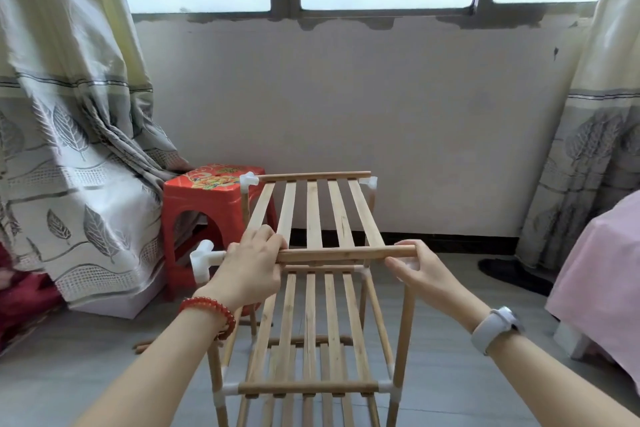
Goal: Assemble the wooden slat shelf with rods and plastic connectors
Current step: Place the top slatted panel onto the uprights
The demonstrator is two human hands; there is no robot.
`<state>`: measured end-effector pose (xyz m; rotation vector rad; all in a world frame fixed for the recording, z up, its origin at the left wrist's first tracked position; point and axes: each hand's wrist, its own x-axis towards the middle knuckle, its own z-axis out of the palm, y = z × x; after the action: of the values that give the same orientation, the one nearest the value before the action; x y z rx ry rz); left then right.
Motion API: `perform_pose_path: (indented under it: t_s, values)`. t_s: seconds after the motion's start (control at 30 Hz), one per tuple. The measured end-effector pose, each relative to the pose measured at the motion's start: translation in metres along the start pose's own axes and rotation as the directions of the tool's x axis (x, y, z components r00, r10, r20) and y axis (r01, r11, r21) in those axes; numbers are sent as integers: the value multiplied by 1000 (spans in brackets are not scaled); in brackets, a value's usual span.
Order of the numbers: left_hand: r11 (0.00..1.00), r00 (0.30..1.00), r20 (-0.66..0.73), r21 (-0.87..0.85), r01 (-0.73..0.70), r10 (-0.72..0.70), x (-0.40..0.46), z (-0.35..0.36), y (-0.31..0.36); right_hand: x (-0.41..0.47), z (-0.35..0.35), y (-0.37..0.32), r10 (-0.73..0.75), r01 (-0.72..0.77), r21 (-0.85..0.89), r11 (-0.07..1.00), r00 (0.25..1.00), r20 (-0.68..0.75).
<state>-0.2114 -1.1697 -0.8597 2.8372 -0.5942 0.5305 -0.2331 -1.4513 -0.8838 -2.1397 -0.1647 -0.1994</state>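
A wooden slat shelf frame stands on the floor in front of me, with lower slat tiers joined by white plastic connectors. A top slat panel is held level above it. My left hand grips the left end of the panel's near rod, beside a white T connector on that end. My right hand pinches the rod's right end from below, above a white connector on the upright rod. The far rod carries white connectors at both ends.
A red plastic stool stands left of the shelf by a patterned curtain. Loose rods lie on the grey floor at the left. A pink-covered bed is at the right. The wall and window lie ahead.
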Motion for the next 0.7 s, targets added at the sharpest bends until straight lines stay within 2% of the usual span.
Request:
perform_pose_path:
  t_s: [0.1,0.23,0.33,0.4,0.47,0.57,0.7]
  values:
    - [994,992,77,18,-105,103,10,1,22,3,3,5,-34,34,6,999,999,27]
    - [964,965,6,48,-263,263,28,17,60,3,2,4,-54,45,123,991,996,70]
    - [965,962,-79,-1,-261,261,35,25,72,6,-16,1,-7,-55,262,964,973,229]
    - [970,964,-129,-37,-239,233,34,27,72,11,-28,-1,3,-108,261,959,928,372]
    - [971,961,-168,-56,-234,222,33,27,70,15,-35,-3,-9,-107,237,966,897,443]
    - [970,951,-234,-87,-229,203,31,24,63,16,-33,-3,-54,-51,232,971,903,425]
    - [965,919,-333,-79,-249,210,25,22,55,18,-32,11,-10,-58,240,969,962,273]
